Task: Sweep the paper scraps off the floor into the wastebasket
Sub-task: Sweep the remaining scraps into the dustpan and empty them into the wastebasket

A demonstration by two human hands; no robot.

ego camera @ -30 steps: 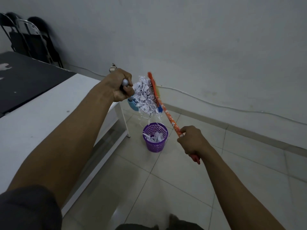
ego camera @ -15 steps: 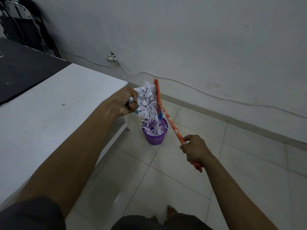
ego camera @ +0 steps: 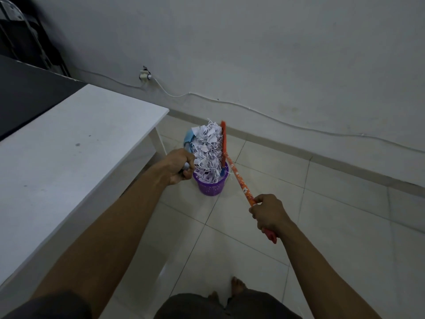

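The left hand [ego camera: 178, 168] is closed in a fist round the pale grey handle [ego camera: 186, 166] of a blue dustpan [ego camera: 188, 139], which stands tipped up just beyond its knuckles. A thick wad of shredded paper scraps [ego camera: 207, 148] is caught between the dustpan and the orange broom head [ego camera: 223, 143], ahead of this hand and slightly to its right. The wad's lower end reaches into the mouth of the purple wastebasket [ego camera: 210, 187], which stands on the floor just right of and below the fist. Its wall is pierced with small holes.

The right hand [ego camera: 268, 214] is wrapped firmly round the broom handle [ego camera: 240, 180]. The handle's red end sticks out behind the hand, toward the person. From this hand the handle slants forward and left to the broom head. It is orange with a small white print, too fine to read.

Left of the left arm runs a white table [ego camera: 69, 146], one leg just behind the fist. Beyond it lie a black tabletop [ego camera: 27, 93] and a dark chair [ego camera: 13, 26]. On the wall far ahead of the left hand is a socket [ego camera: 144, 75]. A white cable [ego camera: 276, 119] trails from it rightward, well beyond the right hand. Pale floor tiles [ego camera: 322, 226] spread between and beside both arms, and a bare foot [ego camera: 238, 284] shows below the right forearm.
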